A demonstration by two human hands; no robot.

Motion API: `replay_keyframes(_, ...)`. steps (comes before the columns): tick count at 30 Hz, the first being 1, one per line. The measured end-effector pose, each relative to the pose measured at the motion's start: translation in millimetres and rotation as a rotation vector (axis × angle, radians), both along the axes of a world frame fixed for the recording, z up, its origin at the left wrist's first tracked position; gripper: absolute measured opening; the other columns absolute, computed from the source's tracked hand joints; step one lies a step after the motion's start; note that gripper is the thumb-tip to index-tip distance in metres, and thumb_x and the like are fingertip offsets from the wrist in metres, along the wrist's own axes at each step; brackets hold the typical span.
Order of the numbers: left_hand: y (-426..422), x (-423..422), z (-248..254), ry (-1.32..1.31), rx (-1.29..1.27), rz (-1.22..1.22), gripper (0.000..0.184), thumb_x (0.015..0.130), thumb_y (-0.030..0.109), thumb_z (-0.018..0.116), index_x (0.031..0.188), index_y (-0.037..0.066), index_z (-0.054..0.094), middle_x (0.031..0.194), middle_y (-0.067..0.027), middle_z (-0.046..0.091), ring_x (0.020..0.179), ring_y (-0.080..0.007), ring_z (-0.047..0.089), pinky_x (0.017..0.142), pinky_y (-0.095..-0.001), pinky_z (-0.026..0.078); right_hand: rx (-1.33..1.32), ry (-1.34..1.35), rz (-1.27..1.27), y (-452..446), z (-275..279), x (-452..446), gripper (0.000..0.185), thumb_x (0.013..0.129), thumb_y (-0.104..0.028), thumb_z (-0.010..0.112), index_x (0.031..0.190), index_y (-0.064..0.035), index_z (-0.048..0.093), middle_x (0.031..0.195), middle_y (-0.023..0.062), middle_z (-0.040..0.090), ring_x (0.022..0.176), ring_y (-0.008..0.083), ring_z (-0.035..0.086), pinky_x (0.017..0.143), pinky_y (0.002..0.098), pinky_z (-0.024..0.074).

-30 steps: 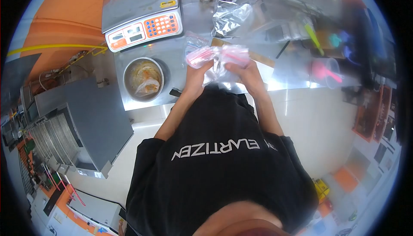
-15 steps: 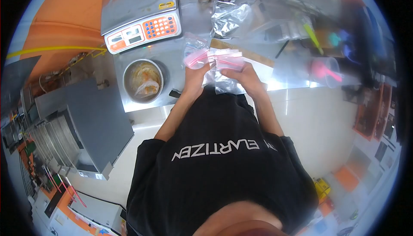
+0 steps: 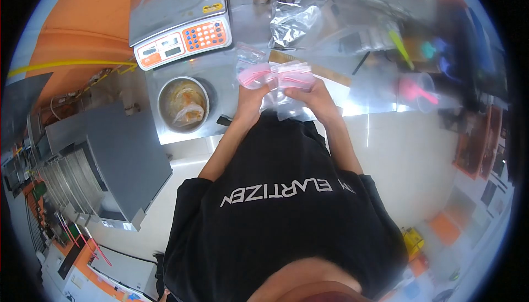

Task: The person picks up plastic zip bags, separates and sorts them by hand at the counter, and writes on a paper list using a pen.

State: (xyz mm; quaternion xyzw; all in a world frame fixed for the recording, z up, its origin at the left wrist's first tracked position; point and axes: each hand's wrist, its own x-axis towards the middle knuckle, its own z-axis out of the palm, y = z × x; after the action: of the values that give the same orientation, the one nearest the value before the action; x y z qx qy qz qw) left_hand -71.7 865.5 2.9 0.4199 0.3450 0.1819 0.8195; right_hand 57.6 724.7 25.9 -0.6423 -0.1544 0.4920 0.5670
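Clear zip bags [image 3: 292, 76] with pink-and-white zip strips are fanned between my hands, above the near edge of the steel table. My left hand [image 3: 252, 97] grips one part of the bundle, its thumb lying over the pink strips. My right hand [image 3: 313, 95] pinches the other part, thumb on top and fingers beneath, mostly hidden. Below the hands the clear plastic hangs toward the black shirt. Under the bags lies a white sheet [image 3: 337, 93] along a brown strip.
Left of my hands stands a metal bowl [image 3: 160, 104] with crumpled plastic inside. Behind it is a weighing scale [image 3: 182, 40]. A silvery bag [image 3: 292, 24] lies farther back. To the right are a clear cup [image 3: 425, 99] with something pink and a green-handled tool [image 3: 400, 49].
The pink strips in my hands are spread wider, with more of them showing on the right side. My arms have hardly moved. A bit of another person shows at the lower left.
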Motion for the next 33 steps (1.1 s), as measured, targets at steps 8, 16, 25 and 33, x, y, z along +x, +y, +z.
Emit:
replay_keyframes(8,5.7,-4.3,-7.5,-0.133,-0.524,0.097,0.036,0.09,0.003,0.07,0.124,-0.001,0.059,0.118,-0.0111,0.065,0.109,-0.0206,0.064,0.093,-0.0357,0.052,0.048,-0.011,-0.225,6.9,-3.4,-2.6,0.04,0.085,-0.014,0.08,0.121,0.0003,0.067,0.112,0.0068,0.07,0.103,0.0146,0.063,0.092,0.0301,0.0479)
replay_keyframes(16,0.5,-5.3,-19.9,-0.019,0.053,0.014,0.034,0.09,0.004,0.07,0.122,0.0,0.059,0.117,-0.011,0.065,0.105,-0.0205,0.064,0.093,-0.0335,0.051,0.007,-0.09,0.029,8.5,-3.6,-6.8,0.03,0.086,-0.01,0.077,0.115,-0.0017,0.073,0.107,0.0055,0.073,0.099,0.013,0.066,0.089,0.0291,0.0505)
replay_keyframes(25,4.7,-5.8,-7.6,-0.097,-0.284,0.074,0.036,0.089,0.004,0.07,0.123,-0.001,0.059,0.117,-0.0104,0.065,0.107,-0.0201,0.064,0.092,-0.034,0.051,0.07,-0.109,-0.119,7.7,4.2,-3.3,0.028,0.086,-0.009,0.076,0.113,-0.0009,0.072,0.107,0.0052,0.073,0.099,0.0133,0.066,0.089,0.0298,0.0507)
replay_keyframes(33,1.7,-1.7,-4.4,-0.005,-0.114,0.061,0.033,0.091,0.005,0.07,0.121,-0.001,0.061,0.117,-0.0101,0.065,0.106,-0.0198,0.064,0.09,-0.0338,0.052,-0.025,-0.134,-0.044,8.6,-14.4,-7.7,0.029,0.087,-0.009,0.076,0.114,-0.0002,0.072,0.106,0.0058,0.073,0.097,0.013,0.066,0.088,0.0302,0.0511)
